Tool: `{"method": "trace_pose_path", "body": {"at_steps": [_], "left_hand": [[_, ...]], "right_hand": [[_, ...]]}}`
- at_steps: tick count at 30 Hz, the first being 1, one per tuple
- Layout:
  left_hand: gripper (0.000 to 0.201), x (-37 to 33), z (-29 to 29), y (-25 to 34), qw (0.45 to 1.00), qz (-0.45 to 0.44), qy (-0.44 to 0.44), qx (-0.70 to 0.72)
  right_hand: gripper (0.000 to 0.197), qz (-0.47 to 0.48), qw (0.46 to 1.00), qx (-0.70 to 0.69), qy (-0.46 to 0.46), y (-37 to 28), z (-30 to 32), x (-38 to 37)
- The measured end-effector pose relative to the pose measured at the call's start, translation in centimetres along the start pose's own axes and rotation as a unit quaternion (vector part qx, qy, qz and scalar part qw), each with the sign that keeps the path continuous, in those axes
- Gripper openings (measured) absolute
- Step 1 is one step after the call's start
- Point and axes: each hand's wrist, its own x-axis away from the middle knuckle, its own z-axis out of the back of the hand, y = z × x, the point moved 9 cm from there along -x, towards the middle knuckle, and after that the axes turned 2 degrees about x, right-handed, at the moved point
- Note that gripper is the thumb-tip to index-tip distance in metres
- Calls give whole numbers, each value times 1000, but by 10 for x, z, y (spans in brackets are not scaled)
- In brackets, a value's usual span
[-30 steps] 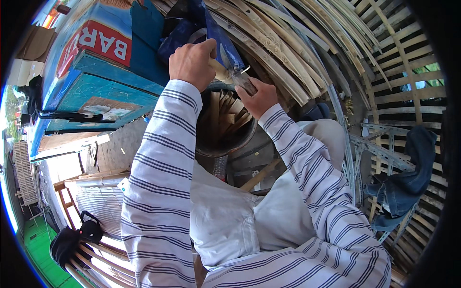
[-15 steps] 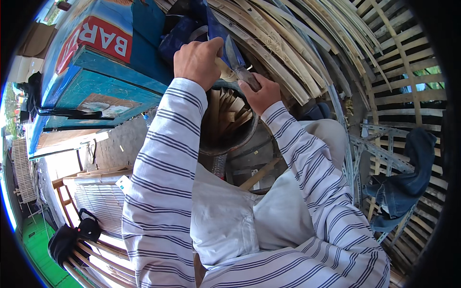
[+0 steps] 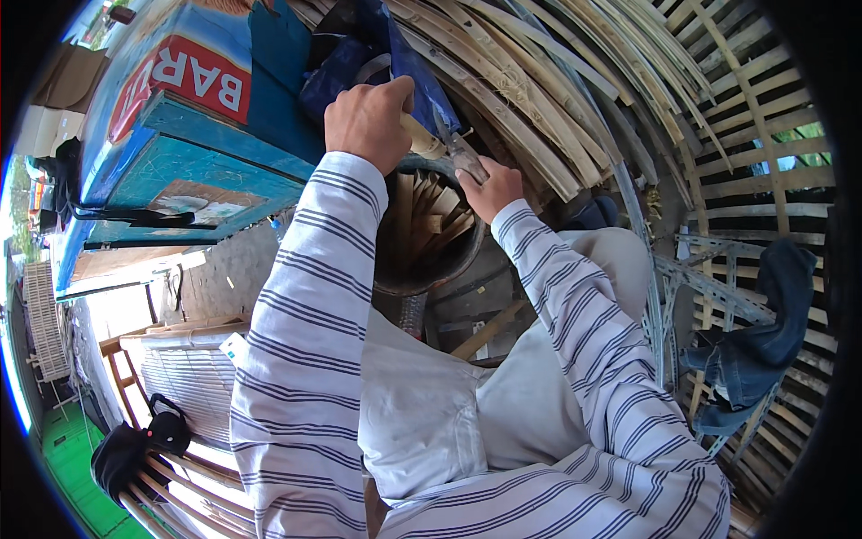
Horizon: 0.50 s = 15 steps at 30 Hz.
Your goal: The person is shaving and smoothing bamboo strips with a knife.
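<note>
In my left hand (image 3: pixel 368 124), closed above the far rim of a dark bucket (image 3: pixel 415 289), is a short pale bamboo piece (image 3: pixel 422 137). My right hand (image 3: pixel 492 189) grips a knife (image 3: pixel 467 159) by its worn handle. The narrow blade points away from me, close beside the bamboo's end; whether it touches cannot be made out. Several short split bamboo pieces (image 3: pixel 429 216) stand in the bucket between my forearms.
A blue-green wooden box (image 3: pixel 224 157) stands at the left. Long bamboo strips (image 3: pixel 521 99) lie at the far right, alongside a blue plastic sheet (image 3: pixel 409 63). A slatted bamboo wall (image 3: pixel 745 117), a metal frame (image 3: pixel 718 278) and dark cloth (image 3: pixel 750 359) are at the right.
My right hand and the knife have shifted slightly toward me, and the blade now shows more edge-on. My left hand has dropped a little with the bamboo piece.
</note>
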Motion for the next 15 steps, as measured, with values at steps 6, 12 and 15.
{"method": "trace_pose_path", "body": {"at_steps": [6,12,15], "left_hand": [[20,-6,-1,9,1000,-2,-9,-2],[21,-2,-3,-2,999,29,-33,-20],[15,-5,1,9,1000,-19,15,-9]], "right_hand": [[45,23,999,22,29,24,-7,5],[43,19,999,-8,25,-8,1,6],[41,26,995,76,52,22,-11,8]]}}
